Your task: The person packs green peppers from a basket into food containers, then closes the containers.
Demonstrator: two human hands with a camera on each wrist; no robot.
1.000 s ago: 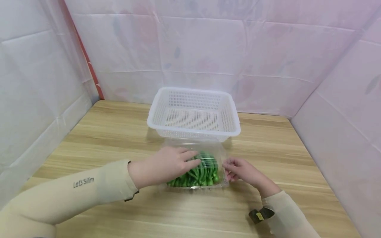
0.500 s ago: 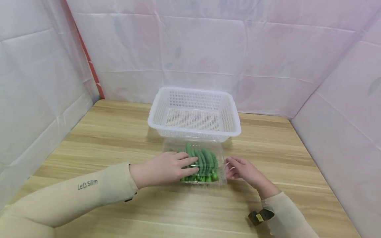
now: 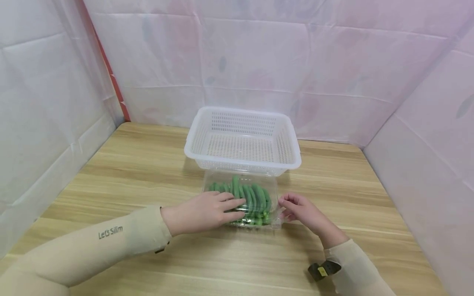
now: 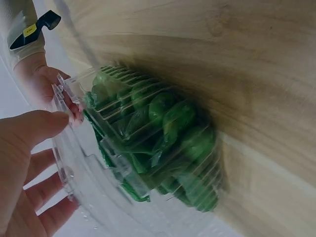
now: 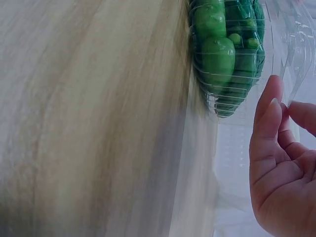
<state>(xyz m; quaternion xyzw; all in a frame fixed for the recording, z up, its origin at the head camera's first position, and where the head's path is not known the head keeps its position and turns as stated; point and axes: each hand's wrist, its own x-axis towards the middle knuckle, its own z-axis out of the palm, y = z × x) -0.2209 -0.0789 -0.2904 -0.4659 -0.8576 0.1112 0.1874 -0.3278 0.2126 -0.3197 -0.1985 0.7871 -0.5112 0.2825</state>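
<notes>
A clear plastic clamshell box (image 3: pixel 272 185) holding several green peppers (image 3: pixel 255 199) sits on the wooden table, in front of the white basket. My left hand (image 3: pixel 207 211) lies over the left part of its lid with fingers extended, hiding some peppers. In the left wrist view, the thumb of that hand (image 4: pixel 24 163) is at the lid's front edge, and a narrow gap shows between lid (image 4: pixel 98 182) and base. My right hand (image 3: pixel 301 209) pinches the box's right edge; the right wrist view shows thumb and fingers (image 5: pixel 269 116) meeting at the rim.
Right behind the box stands a white perforated plastic basket (image 3: pixel 192 144) with nothing in it. The wooden table (image 3: pixel 148 164) is bordered by pale sheet walls (image 3: pixel 252 61) at the back and sides. A dark strap (image 3: pixel 324 269) hangs at the right wrist.
The lid has come down over the peppers and sits lower and flatter. My left hand has shifted slightly with it, fingers still on top. The right hand stays at the right edge.
</notes>
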